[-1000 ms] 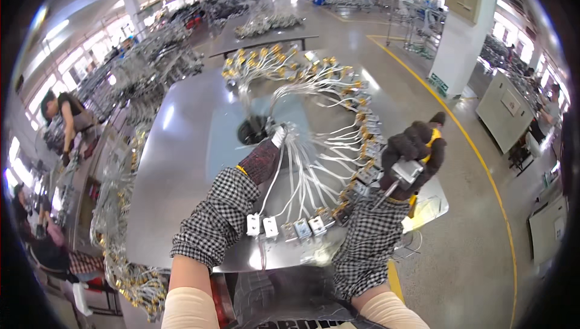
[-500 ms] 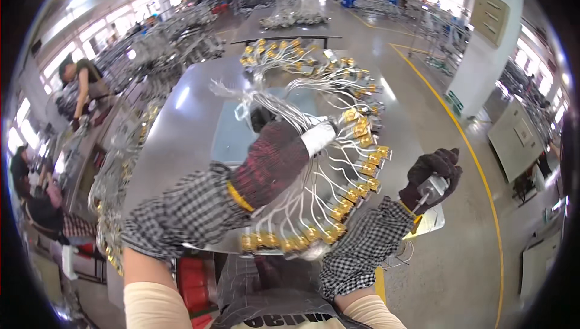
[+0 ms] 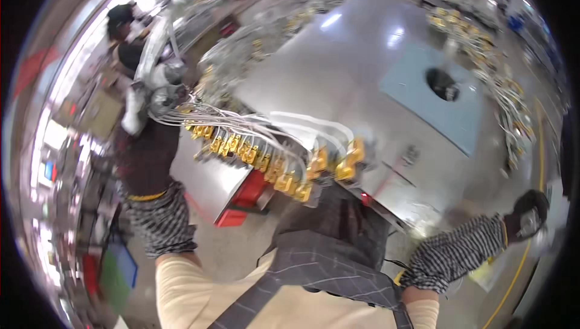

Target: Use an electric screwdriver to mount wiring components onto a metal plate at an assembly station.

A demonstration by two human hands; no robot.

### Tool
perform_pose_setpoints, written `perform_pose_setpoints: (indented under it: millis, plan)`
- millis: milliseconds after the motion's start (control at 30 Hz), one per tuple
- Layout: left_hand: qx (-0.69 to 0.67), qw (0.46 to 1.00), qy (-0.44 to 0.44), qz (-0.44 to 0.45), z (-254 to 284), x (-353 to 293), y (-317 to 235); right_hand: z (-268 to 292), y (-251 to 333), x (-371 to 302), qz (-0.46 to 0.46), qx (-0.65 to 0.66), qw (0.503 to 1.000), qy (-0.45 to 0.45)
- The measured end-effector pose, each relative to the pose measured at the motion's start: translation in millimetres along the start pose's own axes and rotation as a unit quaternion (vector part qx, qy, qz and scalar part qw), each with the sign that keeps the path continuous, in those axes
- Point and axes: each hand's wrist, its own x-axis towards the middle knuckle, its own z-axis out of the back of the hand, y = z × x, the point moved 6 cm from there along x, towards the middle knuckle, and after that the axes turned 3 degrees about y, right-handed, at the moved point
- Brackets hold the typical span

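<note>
My left hand (image 3: pixel 148 148), in a dark glove with a checked sleeve, is raised at the left and grips a bundle of white wires (image 3: pixel 254 125). The wires fan out to the right and end in several yellow connectors (image 3: pixel 284 169) that hang in a row over the near edge of the steel table (image 3: pixel 338 69). My right hand (image 3: pixel 527 215), also in a dark glove, is far out at the lower right and is closed around a small pale object that I cannot make out.
A blue mat (image 3: pixel 432 96) with a dark round hole lies on the table's far right. More wires with yellow ends (image 3: pixel 513 111) lie along the right edge. A red bin (image 3: pixel 241 199) sits under the table. Another person (image 3: pixel 130 45) stands at the upper left.
My left hand has swung the wire bundle up and off to the left, away from the table's middle. The view has turned left and blurred. My right hand has dropped lower right.
</note>
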Motion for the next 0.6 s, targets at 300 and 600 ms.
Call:
perform_pose_setpoints:
  millis: [300, 600]
  plan:
    - [0.396, 0.837, -0.377, -0.013, 243.6, -36.7, -47.7, 17.5, 132.6, 41.9, 0.002, 0.280, 0.959, 0.035]
    - [0.743, 0.543, -0.383, 0.082, 391.6, 76.4, 19.2, -10.8, 154.0, 56.5, 0.100, 0.137, 0.978, 0.122]
